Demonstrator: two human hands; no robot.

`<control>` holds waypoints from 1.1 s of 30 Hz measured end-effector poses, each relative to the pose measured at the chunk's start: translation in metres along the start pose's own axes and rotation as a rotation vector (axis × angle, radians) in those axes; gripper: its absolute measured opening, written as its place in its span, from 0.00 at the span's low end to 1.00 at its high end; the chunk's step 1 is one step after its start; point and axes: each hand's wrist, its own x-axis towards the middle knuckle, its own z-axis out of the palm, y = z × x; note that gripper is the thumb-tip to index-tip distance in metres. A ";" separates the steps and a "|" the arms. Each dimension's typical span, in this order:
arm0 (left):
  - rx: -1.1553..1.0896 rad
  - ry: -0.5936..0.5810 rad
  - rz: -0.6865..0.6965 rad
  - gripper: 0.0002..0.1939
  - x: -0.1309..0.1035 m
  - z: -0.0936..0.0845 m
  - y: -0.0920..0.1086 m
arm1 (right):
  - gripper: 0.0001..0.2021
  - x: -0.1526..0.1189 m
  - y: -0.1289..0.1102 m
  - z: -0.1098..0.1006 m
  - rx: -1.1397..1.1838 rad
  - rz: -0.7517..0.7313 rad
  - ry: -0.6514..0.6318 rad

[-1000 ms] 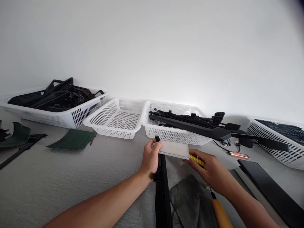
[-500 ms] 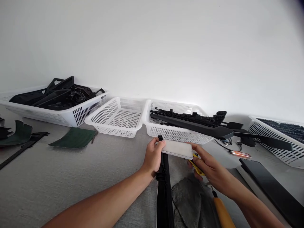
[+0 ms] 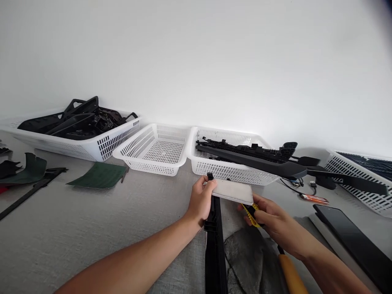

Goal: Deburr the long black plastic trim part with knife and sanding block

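Note:
My left hand (image 3: 200, 199) is closed on the far end of a long black plastic trim piece (image 3: 215, 253). Its thumb presses on a flat pale panel (image 3: 233, 190) that lies crosswise at that end. In my right hand (image 3: 271, 214) is a yellow and black utility knife (image 3: 251, 214), held just below the panel's right end; whether its blade touches anything is hidden. A dark grey cloth (image 3: 248, 257) lies under and beside the trim piece. Close to my right wrist rests a tool with an orange-yellow handle (image 3: 292, 273).
White baskets line the wall: one with black parts (image 3: 92, 143), an empty basket (image 3: 147, 167), one with long trim pieces (image 3: 226, 168) jutting rightward, another basket (image 3: 367, 200) far right. Green sheet (image 3: 97, 175), dark scraps (image 3: 29, 169), orange lighter-like item (image 3: 314, 199) and black slab (image 3: 352, 237) lie around.
My right hand has drawn back slightly from the panel's right end, and the knife is turned more steeply. The left hand keeps its grip; the whole view has shifted a little.

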 end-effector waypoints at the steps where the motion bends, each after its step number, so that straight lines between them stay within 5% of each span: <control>1: -0.001 0.004 0.000 0.13 0.000 0.000 0.000 | 0.30 0.000 0.000 -0.001 0.057 0.032 -0.006; 4: -0.001 0.010 0.004 0.13 0.000 0.000 0.000 | 0.29 0.000 -0.004 -0.005 0.217 0.134 -0.076; 8: 0.014 0.023 0.002 0.15 0.002 0.000 -0.001 | 0.23 0.002 -0.005 -0.005 0.093 0.155 -0.163; 13: 0.009 0.036 -0.009 0.16 0.003 0.000 -0.002 | 0.14 0.005 0.002 -0.003 -0.278 0.032 0.036; 17: 0.000 0.025 -0.010 0.15 0.002 0.000 0.000 | 0.17 0.008 0.006 -0.008 -0.458 0.045 0.149; 24: 0.025 0.012 -0.010 0.15 0.001 0.000 0.001 | 0.18 0.004 0.003 -0.008 -0.463 -0.108 0.247; 27: 0.047 -0.056 -0.011 0.16 -0.002 0.002 0.000 | 0.31 0.000 -0.004 -0.001 -0.396 -0.190 0.226; 33: 0.191 -0.227 0.000 0.16 -0.008 0.005 0.000 | 0.24 0.001 -0.004 0.011 -0.357 -0.294 0.129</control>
